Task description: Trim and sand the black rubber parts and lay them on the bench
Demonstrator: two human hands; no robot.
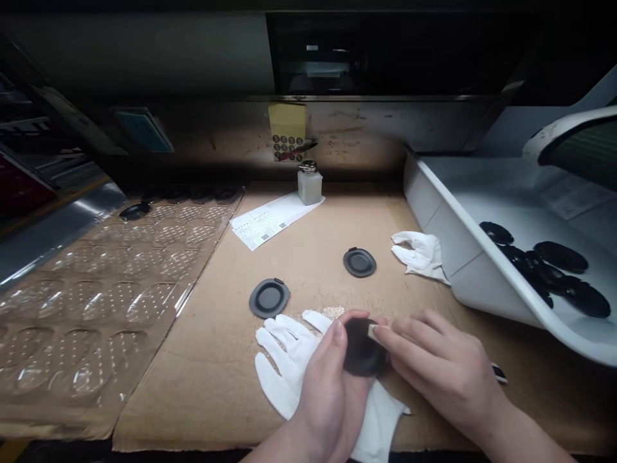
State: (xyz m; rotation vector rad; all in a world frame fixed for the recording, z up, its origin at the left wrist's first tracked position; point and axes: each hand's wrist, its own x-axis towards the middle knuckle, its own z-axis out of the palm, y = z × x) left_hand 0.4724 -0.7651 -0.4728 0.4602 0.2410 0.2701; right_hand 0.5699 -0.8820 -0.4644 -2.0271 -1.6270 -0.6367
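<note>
My left hand (332, 379) is closed around a round black lid-like part (364, 350), its thumb along the near-left rim. In the fingertips of my right hand (438, 366) is a small pale piece (373, 332), pressed against the upper right of the black part; I cannot make out what it is. Beneath my hands a white glove (284, 354) lies spread on the cardboard (202, 379). Beyond them rest two similar dark oval parts, one grey-black part (269, 298) to the left and a smaller part (360, 262) further back.
A clear blister tray (159, 283) covers the left side, with a few black parts at its far end. At right stands a white bin (472, 276) holding several black parts (562, 256). Another glove (419, 254) lies beside it. Further back are a pump bottle (310, 186) and printed papers (263, 225).
</note>
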